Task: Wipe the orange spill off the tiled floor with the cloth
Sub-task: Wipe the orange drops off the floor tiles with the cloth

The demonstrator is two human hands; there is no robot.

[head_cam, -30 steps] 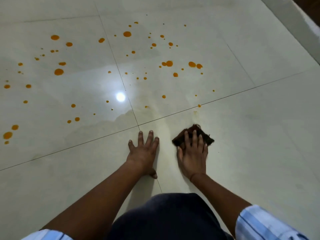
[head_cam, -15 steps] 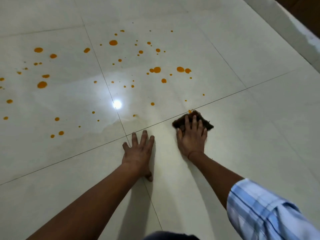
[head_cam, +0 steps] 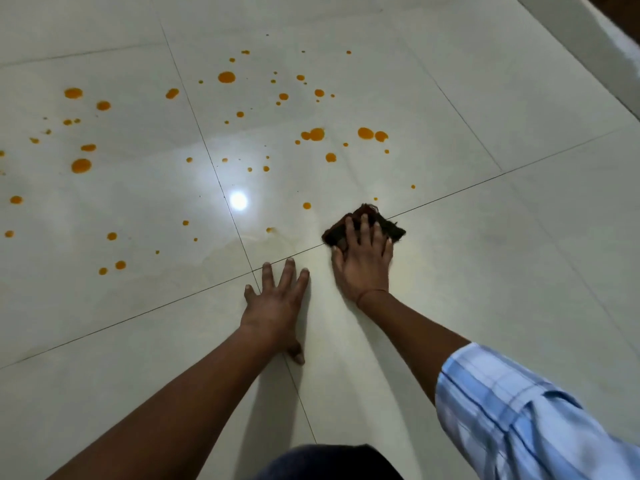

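Note:
Orange spill (head_cam: 317, 134) lies as many drops scattered over the pale tiled floor (head_cam: 485, 289), mostly left and beyond my hands. A dark brown cloth (head_cam: 389, 227) lies flat on a grout line right of centre. My right hand (head_cam: 363, 258) presses on the cloth with straight fingers, covering most of it. My left hand (head_cam: 277, 303) rests flat on the floor to the left of it, fingers spread, holding nothing. The nearest drops sit just left of and beyond the cloth.
A faint yellowish smear film (head_cam: 294, 242) marks the tile left of the cloth. A lamp reflection (head_cam: 238, 200) shines on the floor. A raised pale ledge (head_cam: 588, 46) runs along the far right. My dark knee (head_cam: 332, 462) is at the bottom edge.
My right hand has pushed the cloth forward, away from me, up onto the grout line near the closest drops. My left hand has stayed planted on the floor.

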